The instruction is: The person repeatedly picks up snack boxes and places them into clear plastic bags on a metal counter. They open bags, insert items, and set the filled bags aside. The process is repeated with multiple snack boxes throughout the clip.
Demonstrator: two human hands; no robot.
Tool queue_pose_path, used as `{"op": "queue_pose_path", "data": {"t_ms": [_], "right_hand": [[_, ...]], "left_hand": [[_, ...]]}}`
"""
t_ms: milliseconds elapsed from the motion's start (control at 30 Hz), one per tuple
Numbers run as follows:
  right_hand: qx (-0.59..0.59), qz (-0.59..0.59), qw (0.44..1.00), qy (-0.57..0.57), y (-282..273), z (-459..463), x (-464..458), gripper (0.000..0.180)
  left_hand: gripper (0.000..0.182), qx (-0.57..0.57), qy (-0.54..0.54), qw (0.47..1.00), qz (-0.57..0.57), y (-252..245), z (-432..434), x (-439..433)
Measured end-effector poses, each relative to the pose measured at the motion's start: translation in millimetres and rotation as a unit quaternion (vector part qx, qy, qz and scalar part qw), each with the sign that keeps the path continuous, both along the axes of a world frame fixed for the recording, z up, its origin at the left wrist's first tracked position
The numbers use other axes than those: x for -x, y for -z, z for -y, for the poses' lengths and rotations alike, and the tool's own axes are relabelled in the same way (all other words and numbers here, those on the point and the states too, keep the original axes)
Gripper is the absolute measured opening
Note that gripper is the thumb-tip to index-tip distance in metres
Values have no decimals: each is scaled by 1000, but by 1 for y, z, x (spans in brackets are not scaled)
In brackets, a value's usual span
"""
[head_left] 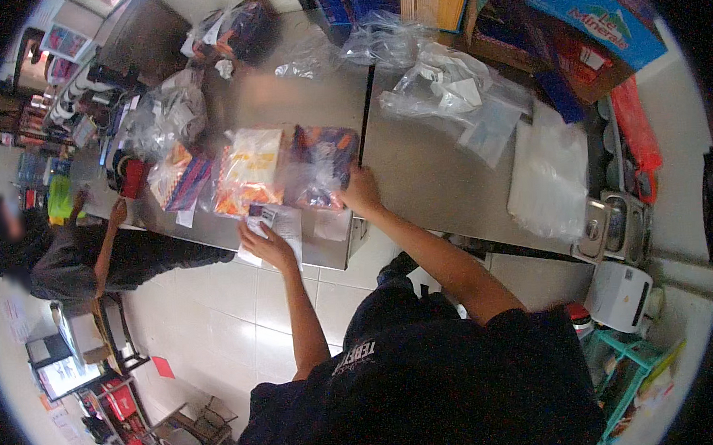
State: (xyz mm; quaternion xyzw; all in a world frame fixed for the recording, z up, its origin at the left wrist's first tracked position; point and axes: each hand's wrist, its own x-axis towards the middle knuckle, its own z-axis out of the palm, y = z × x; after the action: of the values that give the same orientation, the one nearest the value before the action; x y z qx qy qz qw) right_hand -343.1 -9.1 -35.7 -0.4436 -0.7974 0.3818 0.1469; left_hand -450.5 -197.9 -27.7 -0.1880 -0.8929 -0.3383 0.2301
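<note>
My left hand [267,244] rests on white printed papers [285,229] at the front edge of a steel table [328,251]; whether its fingers grip a sheet is not plain. Above it lies an orange and white package in clear plastic [251,167]. To the right is a dark blue and orange package in clear plastic [324,161], and my right hand [362,189] touches its lower right side, the fingertips partly hidden. A striped, checkered package [182,180] lies further left with a paper slip under its lower end.
A co-worker [62,256] stands at the left, hands near a red object [131,178]. Crumpled clear plastic bags [446,79] lie at the back. A stack of clear bags [550,176] and steel containers [620,227] are at the right. A gap divides the two tables.
</note>
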Motion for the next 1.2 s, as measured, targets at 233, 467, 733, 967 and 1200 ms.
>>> {"op": "queue_pose_path", "data": {"t_ms": [233,467,733,967,1200], "right_hand": [[257,-93,956,-106,-33,10,30,76],[71,-193,969,-136,-36,-42,-84,67],[-388,101,875,270,14,-254,-422,38],[-209,172,920,284,16,-271,-383,24],[-280,205,850,397,-60,-299,-358,12]], "left_hand": [[43,126,145,970,152,18,43,143],[30,-22,-37,989,-145,-36,3,59],[14,-145,348,919,-116,-75,-161,-88],[11,-78,657,748,57,-79,-281,-181],[18,103,729,508,448,-12,-372,-298]]}}
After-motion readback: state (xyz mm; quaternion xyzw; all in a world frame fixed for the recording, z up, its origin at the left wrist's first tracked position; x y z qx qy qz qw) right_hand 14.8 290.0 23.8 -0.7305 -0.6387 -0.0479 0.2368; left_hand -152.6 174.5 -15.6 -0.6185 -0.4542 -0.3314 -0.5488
